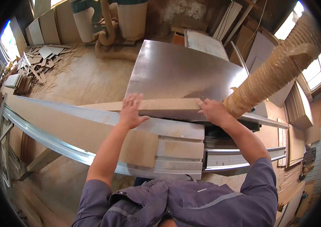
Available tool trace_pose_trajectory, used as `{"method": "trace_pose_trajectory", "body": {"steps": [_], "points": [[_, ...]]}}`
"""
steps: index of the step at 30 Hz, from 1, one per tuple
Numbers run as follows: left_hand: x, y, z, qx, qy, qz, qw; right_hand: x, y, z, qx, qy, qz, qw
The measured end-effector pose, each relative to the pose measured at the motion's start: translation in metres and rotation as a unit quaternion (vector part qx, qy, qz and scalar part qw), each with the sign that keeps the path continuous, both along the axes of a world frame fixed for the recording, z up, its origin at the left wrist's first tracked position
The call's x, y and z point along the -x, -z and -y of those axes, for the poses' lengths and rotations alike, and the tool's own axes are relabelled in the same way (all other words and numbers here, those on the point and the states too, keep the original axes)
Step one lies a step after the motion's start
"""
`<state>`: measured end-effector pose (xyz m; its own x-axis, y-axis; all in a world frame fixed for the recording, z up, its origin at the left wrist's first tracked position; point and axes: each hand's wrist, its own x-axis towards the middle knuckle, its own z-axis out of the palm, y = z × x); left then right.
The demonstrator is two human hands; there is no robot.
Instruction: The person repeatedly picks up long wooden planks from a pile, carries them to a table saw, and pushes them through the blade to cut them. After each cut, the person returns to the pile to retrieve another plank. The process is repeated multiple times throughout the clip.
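A long, narrow tan wooden board [171,103] lies across the machine, along the near edge of its shiny metal table [183,72]. My left hand [131,112] rests on the board left of its middle, fingers spread and thumb held apart toward me. At the board's right end, my right hand [212,111] grips the corner, with its fingers bent around the end. Nearer to me runs a pale sliding table [181,129], with a wide brown panel [103,132] lying along it.
A thick, ribbed tan hose [270,72] slants down close beside my right hand. Metal rails [243,151] extend to the right. Offcuts [45,56] are heaped on the floor at far left. Dust-collector bags [131,20] stand at the back, and stacked panels [298,108] lean at right.
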<state>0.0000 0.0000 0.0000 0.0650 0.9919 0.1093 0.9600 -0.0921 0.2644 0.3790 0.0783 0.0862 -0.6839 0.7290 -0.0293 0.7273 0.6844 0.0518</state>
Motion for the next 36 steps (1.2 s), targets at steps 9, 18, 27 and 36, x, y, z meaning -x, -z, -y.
{"method": "trace_pose_trajectory", "body": {"steps": [9,18,27,36], "points": [[-0.101,0.069,-0.093,-0.019,0.161,0.118,0.980,-0.075,-0.015,-0.008,-0.135,-0.090,0.123,0.979],[-0.038,-0.029,-0.113,-0.179,0.202,0.182,0.946,-0.019,-0.111,-0.041,-0.255,-0.158,0.136,0.944],[0.013,-0.094,-0.078,-0.232,0.184,0.208,0.932,0.086,-0.224,-0.019,-0.158,-0.163,-0.059,0.972],[0.051,-0.093,0.024,-0.530,-0.104,0.247,0.805,0.140,-0.250,0.022,-0.091,-0.042,0.157,0.982]]}}
